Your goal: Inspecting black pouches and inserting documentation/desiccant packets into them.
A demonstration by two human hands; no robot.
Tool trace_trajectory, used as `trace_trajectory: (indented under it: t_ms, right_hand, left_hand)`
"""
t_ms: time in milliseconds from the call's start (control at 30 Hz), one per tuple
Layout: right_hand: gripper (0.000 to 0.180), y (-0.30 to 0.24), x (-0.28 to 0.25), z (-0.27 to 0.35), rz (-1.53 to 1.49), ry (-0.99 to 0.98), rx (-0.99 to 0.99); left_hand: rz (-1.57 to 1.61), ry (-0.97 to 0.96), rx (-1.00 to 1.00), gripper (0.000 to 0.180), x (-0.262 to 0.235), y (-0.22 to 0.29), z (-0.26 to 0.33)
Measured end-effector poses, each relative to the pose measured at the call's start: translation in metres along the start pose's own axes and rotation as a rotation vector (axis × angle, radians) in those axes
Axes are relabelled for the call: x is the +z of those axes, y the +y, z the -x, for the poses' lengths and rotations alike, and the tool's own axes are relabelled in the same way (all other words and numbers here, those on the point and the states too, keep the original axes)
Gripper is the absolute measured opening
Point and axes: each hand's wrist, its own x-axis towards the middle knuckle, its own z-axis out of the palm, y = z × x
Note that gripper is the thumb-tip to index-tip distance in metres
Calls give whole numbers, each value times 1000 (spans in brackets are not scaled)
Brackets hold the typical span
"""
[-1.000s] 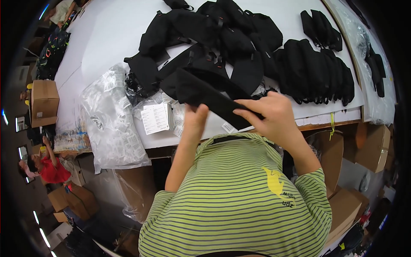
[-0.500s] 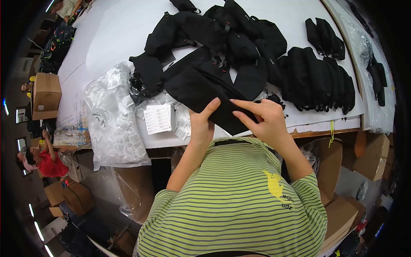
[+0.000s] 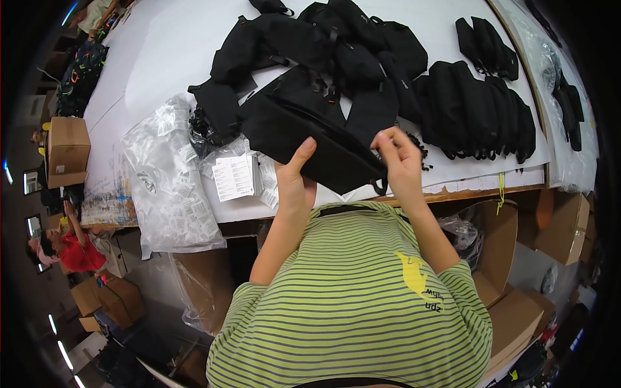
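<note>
A black fabric pouch [image 3: 278, 132] lies tilted across my hands at the table's near edge, its long top opening parted. My left hand [image 3: 297, 184] is closed on its lower left side, thumb on the front and fingers underneath. A small black loop [image 3: 380, 187] sticks out at the pouch's lower right corner. Beside the opening's right end, my right hand [image 3: 402, 167] is closed in a pinch with curled fingers; what lies between the fingertips is too small to make out. Just beyond the pouch is a heap of similar black pouches [image 3: 362, 68].
Black pouches [image 3: 479, 110] stand in a row on the right. A clear bag of white labels [image 3: 171, 194] and a stack of printed white cards [image 3: 234, 178] are on the left. Cardboard boxes [image 3: 564, 229] sit below the table. A person in red [image 3: 81, 252] is far left.
My right hand has drawn back from the pouch's front to its upper right end, fingers now curled. The pouch's opening gapes wider, and the corner loop has come into sight.
</note>
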Motion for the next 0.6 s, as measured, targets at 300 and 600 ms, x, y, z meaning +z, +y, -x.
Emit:
trace_trajectory:
  t_ms: [300,600]
  right_hand:
    - [30,-29,1,-22,-154,-255,-52]
    - [16,-38,4,-35,-9,-47,-341]
  left_hand:
    - [-299,-286,-118,51,11,14,6]
    - [-322,-272,-237,43,20,14,10]
